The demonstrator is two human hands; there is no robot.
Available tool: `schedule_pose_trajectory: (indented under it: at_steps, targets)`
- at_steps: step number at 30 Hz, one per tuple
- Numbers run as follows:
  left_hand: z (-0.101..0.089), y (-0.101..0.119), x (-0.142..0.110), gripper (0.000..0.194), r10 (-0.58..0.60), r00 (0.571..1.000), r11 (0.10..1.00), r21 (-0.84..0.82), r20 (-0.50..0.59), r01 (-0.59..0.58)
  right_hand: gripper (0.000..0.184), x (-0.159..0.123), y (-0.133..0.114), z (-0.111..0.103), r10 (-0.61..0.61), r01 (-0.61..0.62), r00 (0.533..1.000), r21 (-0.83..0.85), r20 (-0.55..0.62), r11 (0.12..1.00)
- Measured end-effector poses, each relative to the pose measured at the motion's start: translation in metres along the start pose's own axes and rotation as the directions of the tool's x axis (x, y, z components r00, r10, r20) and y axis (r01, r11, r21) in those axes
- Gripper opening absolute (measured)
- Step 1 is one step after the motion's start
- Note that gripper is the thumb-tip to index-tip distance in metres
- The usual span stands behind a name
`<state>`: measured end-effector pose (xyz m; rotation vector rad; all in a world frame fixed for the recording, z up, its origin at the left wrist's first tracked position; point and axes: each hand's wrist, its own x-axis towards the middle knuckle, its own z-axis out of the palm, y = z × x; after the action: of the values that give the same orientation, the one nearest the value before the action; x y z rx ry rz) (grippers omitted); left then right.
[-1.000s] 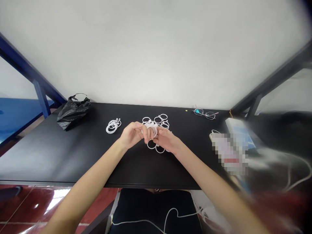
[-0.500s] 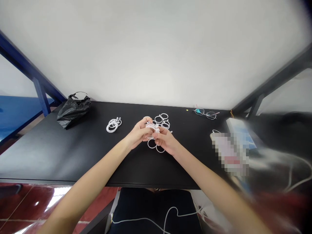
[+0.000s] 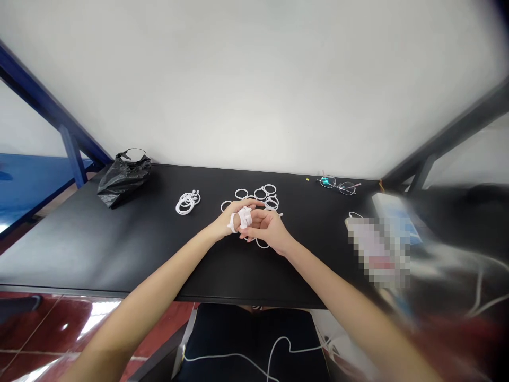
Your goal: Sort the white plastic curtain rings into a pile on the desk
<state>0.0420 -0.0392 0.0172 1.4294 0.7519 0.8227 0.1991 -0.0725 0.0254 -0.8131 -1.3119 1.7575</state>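
A bundle of white curtain rings (image 3: 245, 216), stacked closely with small eyelets on their edges, sits between my two hands over the middle of the desk. My left hand (image 3: 226, 222) holds the bundle at its palm, fingers reaching out beneath and behind. From the right, my right hand (image 3: 273, 229) closes thumb and curled fingers on the bundle's near side. More loose curtain rings (image 3: 270, 200) lie on the desk just behind and partly under my hands. To the left rests a separate overlapping pile of white curtain rings (image 3: 186, 203).
The black desk (image 3: 151, 244) meets a pale wall. A crumpled black plastic bag (image 3: 125, 178) stands at back left. Eyeglasses (image 3: 338, 184) lie at back right, near a blurred packet (image 3: 377, 249) and a white-and-blue box (image 3: 393, 212). A white cable (image 3: 222, 356) crosses my lap.
My left hand has turned and opened out more, exposing the ring bundle at its palm. My right hand has shifted slightly onto the bundle's near side. Rings behind the left hand now show.
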Motion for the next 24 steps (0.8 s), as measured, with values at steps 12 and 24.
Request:
schedule_pose_trajectory:
  at_steps: [12,24]
  targets:
    - [-0.002,0.001,0.001,0.037,0.006,0.998,0.995,0.101,-0.062,0.001,0.035,0.002,0.01,0.006,0.016,-0.033,0.991,-0.123,-0.134,0.992]
    - [0.012,0.013,-0.006,0.024,-0.134,0.984,0.983,-0.14,-0.115,0.118,0.021,-0.001,0.012,0.008,-0.153,0.13,0.983,-0.202,-0.099,0.971]
